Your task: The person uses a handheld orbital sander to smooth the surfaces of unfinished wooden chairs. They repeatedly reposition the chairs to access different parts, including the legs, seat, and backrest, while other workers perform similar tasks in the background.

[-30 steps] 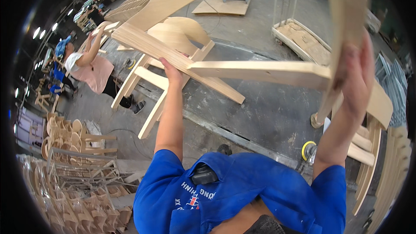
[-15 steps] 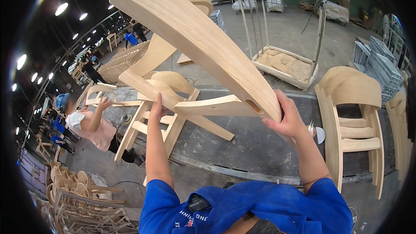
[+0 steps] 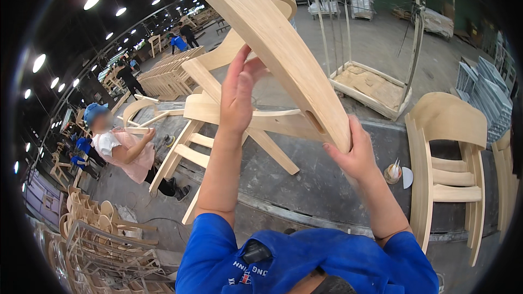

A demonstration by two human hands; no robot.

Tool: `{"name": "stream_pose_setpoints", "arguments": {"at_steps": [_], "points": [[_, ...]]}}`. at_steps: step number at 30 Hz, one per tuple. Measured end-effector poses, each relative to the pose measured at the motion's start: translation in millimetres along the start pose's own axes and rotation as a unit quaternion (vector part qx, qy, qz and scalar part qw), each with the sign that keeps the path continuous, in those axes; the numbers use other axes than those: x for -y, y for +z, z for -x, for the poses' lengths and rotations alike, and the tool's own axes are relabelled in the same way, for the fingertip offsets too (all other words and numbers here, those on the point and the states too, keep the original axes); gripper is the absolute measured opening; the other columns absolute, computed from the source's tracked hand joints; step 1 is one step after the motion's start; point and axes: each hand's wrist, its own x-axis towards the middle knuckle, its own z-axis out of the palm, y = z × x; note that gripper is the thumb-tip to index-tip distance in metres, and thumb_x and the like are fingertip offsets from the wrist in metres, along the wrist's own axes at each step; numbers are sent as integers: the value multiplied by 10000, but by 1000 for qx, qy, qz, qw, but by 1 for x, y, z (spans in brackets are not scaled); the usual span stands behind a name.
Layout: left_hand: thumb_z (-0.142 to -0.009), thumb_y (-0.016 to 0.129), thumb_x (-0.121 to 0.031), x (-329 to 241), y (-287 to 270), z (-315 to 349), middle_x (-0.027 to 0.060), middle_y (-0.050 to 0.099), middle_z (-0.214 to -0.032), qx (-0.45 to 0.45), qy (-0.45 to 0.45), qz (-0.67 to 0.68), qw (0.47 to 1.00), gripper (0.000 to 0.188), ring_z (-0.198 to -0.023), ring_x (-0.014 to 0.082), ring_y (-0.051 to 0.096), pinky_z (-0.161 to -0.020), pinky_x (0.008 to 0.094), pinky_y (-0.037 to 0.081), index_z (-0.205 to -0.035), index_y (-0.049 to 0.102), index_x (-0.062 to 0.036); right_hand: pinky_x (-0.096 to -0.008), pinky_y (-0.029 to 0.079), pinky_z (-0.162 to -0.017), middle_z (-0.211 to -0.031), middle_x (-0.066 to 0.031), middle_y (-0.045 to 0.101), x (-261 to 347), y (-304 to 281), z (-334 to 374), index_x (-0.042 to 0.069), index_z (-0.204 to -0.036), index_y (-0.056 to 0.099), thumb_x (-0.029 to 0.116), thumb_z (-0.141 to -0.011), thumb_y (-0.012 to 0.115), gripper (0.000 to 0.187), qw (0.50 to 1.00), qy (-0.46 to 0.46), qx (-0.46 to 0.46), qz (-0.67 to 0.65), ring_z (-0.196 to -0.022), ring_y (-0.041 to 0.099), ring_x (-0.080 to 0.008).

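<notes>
A pale wooden chair frame [image 3: 278,43] is tilted up in front of me, its broad curved back rail reaching past the top edge. My right hand [image 3: 355,151] grips the lower end of its nearest leg, close to an oval slot, thumb on the near side. My left hand [image 3: 238,98] is raised beside the middle of that leg, fingers stretched upward and apart. Its fingertips come close to the leg's edge; I cannot tell whether they touch. Behind the left wrist, a crossing rail [image 3: 261,122] and a slimmer leg [image 3: 272,149] belong to the frame.
A dark worktable [image 3: 327,185] runs across. On its right stand an assembled chair [image 3: 447,174] and a small jar [image 3: 392,173]. At left, a co-worker in a pink apron [image 3: 136,158] handles a curved wooden part. A wheeled cart [image 3: 376,90] stands beyond the table.
My left hand has let go of the frame's far leg and moved up and right toward the nearest leg. The right hand keeps its grip. The view has shifted slightly.
</notes>
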Motion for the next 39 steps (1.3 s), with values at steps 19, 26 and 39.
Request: {"name": "stream_pose_setpoints", "arguments": {"at_steps": [19, 26, 39], "points": [[-862, 516, -156, -43, 45, -24, 244, 594, -1084, -127, -102, 119, 979, 497, -956, 319, 651, -777, 411, 576, -1287, 338, 31, -426, 500, -854, -1183, -258, 558, 16, 23, 27, -42, -1297, 411, 358, -703, 785, 807, 999, -16, 24, 27, -1020, 610, -391], [-869, 508, -148, -43, 37, -21, 253, 595, -1094, -123, -95, 121, 980, 487, -959, 331, 651, -807, 428, 566, -1289, 337, 28, -387, 459, -917, -1201, -217, 569, 7, 19, 36, -15, -1359, 381, 265, -647, 800, 873, 997, 10, 73, -17, -1075, 596, -325], [-884, 458, -137, -28, 18, -38, 276, 595, -1108, -112, -102, 120, 981, 453, -983, 341, 646, -826, 433, 566, -1291, 330, 17, -404, 451, -949, -1282, -254, 517, -7, 22, 50, -4, -1410, 312, 309, -662, 809, 951, 990, 8, 124, -63, -1134, 572, -367]]}}
